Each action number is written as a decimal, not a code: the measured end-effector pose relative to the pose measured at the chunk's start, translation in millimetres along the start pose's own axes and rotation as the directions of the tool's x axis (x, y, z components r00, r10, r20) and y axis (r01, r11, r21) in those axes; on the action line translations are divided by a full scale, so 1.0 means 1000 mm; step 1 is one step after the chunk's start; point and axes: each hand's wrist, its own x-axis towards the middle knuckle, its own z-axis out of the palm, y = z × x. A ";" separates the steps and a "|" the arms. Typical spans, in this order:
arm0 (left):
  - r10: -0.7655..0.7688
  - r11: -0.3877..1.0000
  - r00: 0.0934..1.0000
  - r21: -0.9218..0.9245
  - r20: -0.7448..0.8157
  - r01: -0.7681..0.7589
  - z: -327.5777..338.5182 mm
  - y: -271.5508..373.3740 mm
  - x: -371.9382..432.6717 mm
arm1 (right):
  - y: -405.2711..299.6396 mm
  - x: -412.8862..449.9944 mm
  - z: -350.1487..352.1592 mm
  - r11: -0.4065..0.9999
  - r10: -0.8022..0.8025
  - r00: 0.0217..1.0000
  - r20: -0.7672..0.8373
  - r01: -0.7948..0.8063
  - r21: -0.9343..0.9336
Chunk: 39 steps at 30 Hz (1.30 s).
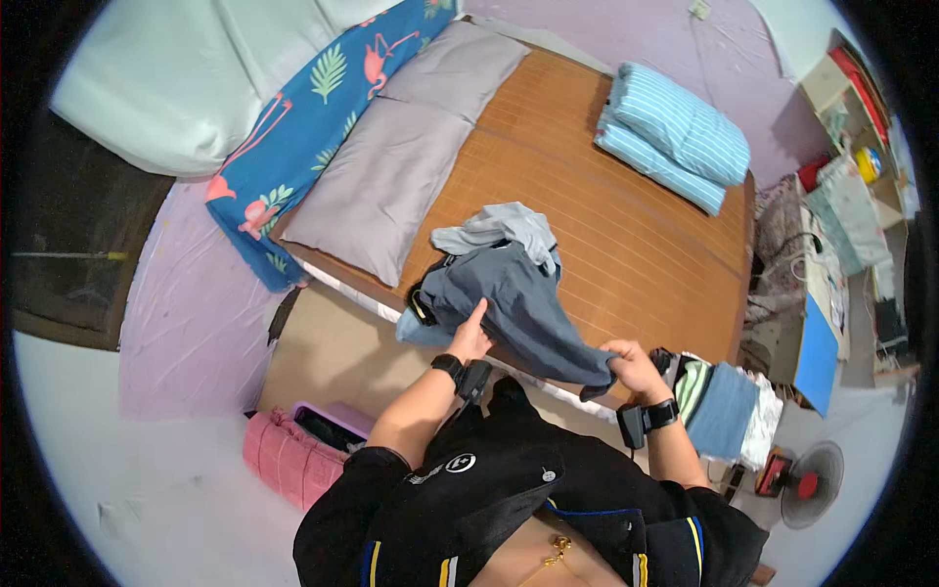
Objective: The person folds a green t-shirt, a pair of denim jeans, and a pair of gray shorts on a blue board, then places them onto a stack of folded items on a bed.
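A dark blue-grey garment point(506, 293) is stretched between my hands over the near edge of the bed. My left hand point(472, 339) holds its near side, thumb on top and the fingers hidden beneath the cloth. At the garment's right end, my right hand point(635, 367) grips a bunched corner, part of which hangs down past the bed's edge. Behind it, a light grey garment point(506, 229) lies crumpled on the brown woven bed mat point(587, 242). Some light blue cloth point(418, 330) shows under the dark garment at the left.
Grey pillows point(381, 176) line the bed's left side. A folded striped blue quilt point(671, 139) sits at the far right corner. Beside my right hand are stacked folded clothes point(722, 411), with an electric fan point(810, 484) beyond. A pink towel point(290, 455) drapes over a purple basket point(341, 417).
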 end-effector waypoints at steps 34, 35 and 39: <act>-0.111 -0.206 0.931 0.909 0.346 -0.363 0.034 -0.099 -0.061 | 0.023 -0.230 0.098 0.995 0.000 0.764 -0.645 0.067 0.080; -0.198 0.262 0.926 0.928 0.321 -0.265 0.032 -0.119 -0.055 | 0.024 -0.246 0.100 0.994 0.002 0.751 -0.660 0.070 0.083; -0.474 0.779 0.829 0.579 0.297 0.239 0.059 -0.181 -0.072 | 0.052 -0.315 0.104 0.977 -0.024 0.617 -0.786 0.181 0.112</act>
